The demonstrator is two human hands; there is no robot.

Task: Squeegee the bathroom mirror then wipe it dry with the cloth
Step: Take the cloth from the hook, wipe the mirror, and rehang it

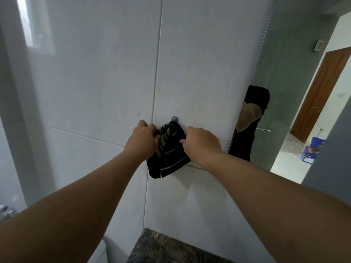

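Both arms were out in front of me, and both hands were on the cloth (169, 152) — dark, with pale stripes, hanging against the white tiled wall (199, 63). My left hand (142, 137) was closed on its left edge, knuckles up, fingers curled into the fabric. My right hand (202, 140) gripped the right edge, thumb pressed onto the front of the cloth. The top of the cloth sat bunched just under a small round wall hook (174, 118), touching it or very nearly — I couldn't tell whether it was looped over. The lower corner hung loose below my wrists. The mirror (284, 101) stood just to the right, its edge near my right forearm, reflecting a wooden door (321, 93) and my dark sleeve. A speckled stone countertop (171, 249) lay below.
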